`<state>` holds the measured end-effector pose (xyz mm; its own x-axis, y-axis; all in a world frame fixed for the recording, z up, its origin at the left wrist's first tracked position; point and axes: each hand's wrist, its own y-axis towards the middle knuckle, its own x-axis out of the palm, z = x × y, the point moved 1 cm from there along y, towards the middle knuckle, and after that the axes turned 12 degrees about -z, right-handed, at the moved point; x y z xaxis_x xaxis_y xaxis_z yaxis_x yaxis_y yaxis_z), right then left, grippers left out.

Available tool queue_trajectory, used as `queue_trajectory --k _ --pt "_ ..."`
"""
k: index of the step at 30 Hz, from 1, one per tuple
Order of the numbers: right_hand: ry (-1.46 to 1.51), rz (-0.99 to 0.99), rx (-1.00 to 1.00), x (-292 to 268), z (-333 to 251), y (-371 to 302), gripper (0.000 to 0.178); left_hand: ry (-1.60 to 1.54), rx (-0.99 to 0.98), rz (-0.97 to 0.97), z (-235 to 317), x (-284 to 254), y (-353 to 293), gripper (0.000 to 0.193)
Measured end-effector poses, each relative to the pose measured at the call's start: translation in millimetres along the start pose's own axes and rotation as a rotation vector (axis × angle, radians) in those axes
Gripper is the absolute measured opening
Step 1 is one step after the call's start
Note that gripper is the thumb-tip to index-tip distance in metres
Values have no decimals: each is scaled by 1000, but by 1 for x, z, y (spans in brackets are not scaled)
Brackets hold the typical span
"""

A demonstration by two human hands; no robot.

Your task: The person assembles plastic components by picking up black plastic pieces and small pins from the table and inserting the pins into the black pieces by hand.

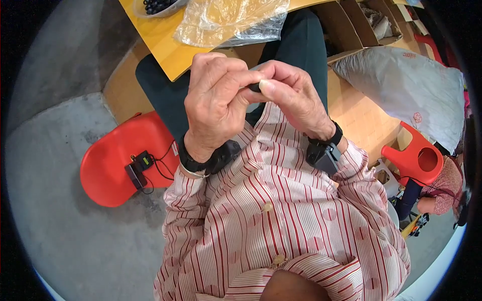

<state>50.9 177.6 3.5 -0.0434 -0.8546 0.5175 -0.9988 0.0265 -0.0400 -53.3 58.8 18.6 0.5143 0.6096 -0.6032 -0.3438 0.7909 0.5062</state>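
Note:
A small black piece (255, 87) is pinched between my two hands, just above my lap; its exact kind is too covered to make out. My left hand (217, 98) has its fingers curled, with thumb and forefinger closed on the piece. From the other side, the thumb and forefinger of my right hand (296, 95) close on it too. The fingertips of both hands meet there. Beyond them, a crumpled clear plastic bag (226, 22) lies on the yellow tabletop (163, 47).
At the table's far left stands a clear tub (160, 9) of small black pieces. Cardboard boxes (346, 25) and a big grey-white sack (409, 85) are on the right. A red chair (115, 165) holds a small black device (138, 168). Another person (444, 188) is at far right.

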Motion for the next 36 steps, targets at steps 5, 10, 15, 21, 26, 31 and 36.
queue_trajectory --k 5,10,15,21,26,31,36 --pt "34 -1 87 -5 -3 1 28 9 -8 -40 2 -1 0 24" --pt "59 21 190 -8 -5 -3 29 -45 -92 -115 11 -3 1 23" --pt "76 46 246 -6 0 -3 30 -31 -136 -157 10 0 -5 21" --pt "144 78 220 -14 1 1 31 12 -191 -129 14 10 2 23" --pt "126 111 167 -13 2 -1 31 61 -217 -132 19 17 5 23" --pt "140 97 179 -8 3 -3 34 95 -244 -168 27 17 6 16" --pt "118 75 127 -8 10 -7 37 122 -229 -182 25 23 0 20"
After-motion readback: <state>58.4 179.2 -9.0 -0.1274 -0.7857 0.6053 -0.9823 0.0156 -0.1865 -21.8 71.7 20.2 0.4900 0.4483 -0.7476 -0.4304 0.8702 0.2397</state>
